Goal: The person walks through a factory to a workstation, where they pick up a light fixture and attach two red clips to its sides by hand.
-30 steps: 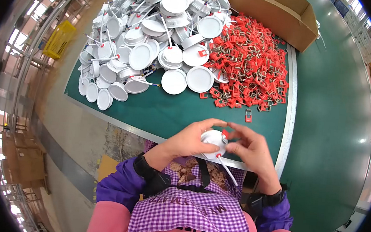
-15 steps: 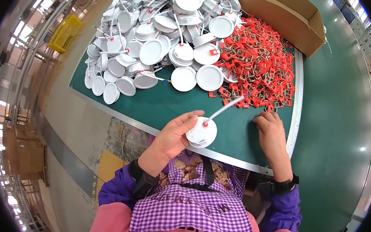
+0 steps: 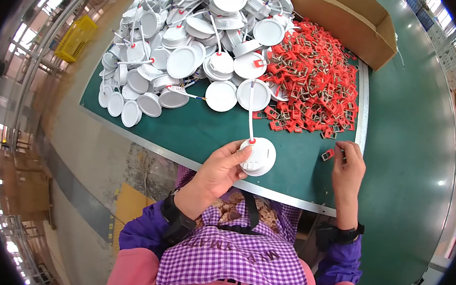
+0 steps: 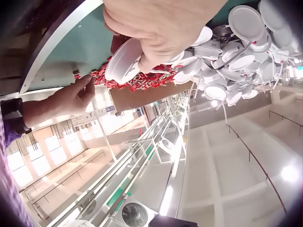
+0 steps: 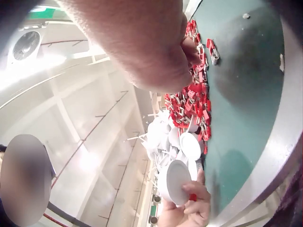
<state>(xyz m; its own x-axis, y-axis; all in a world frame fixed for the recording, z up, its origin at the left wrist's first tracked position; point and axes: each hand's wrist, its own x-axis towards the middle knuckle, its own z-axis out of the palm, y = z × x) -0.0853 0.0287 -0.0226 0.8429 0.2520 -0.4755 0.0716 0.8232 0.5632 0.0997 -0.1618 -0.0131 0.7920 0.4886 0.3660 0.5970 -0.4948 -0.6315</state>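
In the head view my left hand point(image 3: 216, 175) grips a round white fixture point(image 3: 259, 158) by its left edge, thumb on top, its white cable pointing up the table. The left wrist view shows the same fixture point(image 4: 124, 61) under my left hand point(image 4: 158, 28). My right hand point(image 3: 349, 173) is beside a single red clip point(image 3: 327, 154) near the table's right edge; its fingers are bent, and whether they touch the clip is unclear. In the right wrist view that clip point(image 5: 213, 52) lies apart from the heap, beside my right hand point(image 5: 142, 47).
A large heap of white round fixtures point(image 3: 181, 61) covers the table's far left. Beside it is a heap of red clips point(image 3: 318, 80), with a cardboard box point(image 3: 350, 23) behind. A metal edge point(image 3: 363, 99) borders the table, and a green surface point(image 3: 409, 157) lies to the right.
Since a second ago, my right hand has left the fixture and moved right to the lone clip. My left hand still holds the fixture, whose cable has swung from pointing toward me to pointing away.
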